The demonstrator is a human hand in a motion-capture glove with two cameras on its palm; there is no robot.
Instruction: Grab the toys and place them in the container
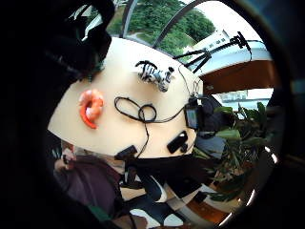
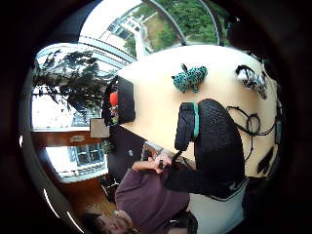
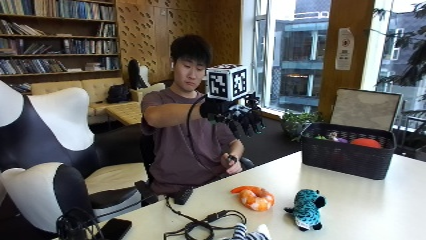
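A library-like room with bookshelves and tall windows is surrounding a pale surface (image 3: pixel 373 200) at which a person is sitting. Taking the black basket (image 3: pixel 346 152) as the landmark, it is standing at the far window end of the surface, with an orange-red toy (image 3: pixel 365 142) and other small items lying inside it. Three toys are lying on the surface, well apart from the basket: the teal spotted plush animal (image 3: pixel 306 207) is lying nearest to it, the orange shrimp toy (image 3: pixel 254 197) is lying just beside the teal one on the side away from the basket, and the zebra plush (image 3: pixel 247 233) is lying farthest from the basket, at the near edge. A coiled black cable (image 3: pixel 203 225) and a dark phone (image 3: pixel 114 228) are lying farther still from the basket, towards the surface's other end. The right hand (image 3: pixel 236 116) is hovering in the air above the surface, well apart from the basket and from every toy; its grip is holding nothing, with the gloved fingers (image 3: pixel 251 124) hanging down, loosely spread and relaxed. The bare hand (image 3: pixel 231 162) is resting low near the person's lap, by the surface's edge. In the palm views the shrimp toy (image 1: pixel 91 107), the zebra (image 1: pixel 156 74) and the teal plush (image 2: pixel 190 78) are lying below the hand, untouched.
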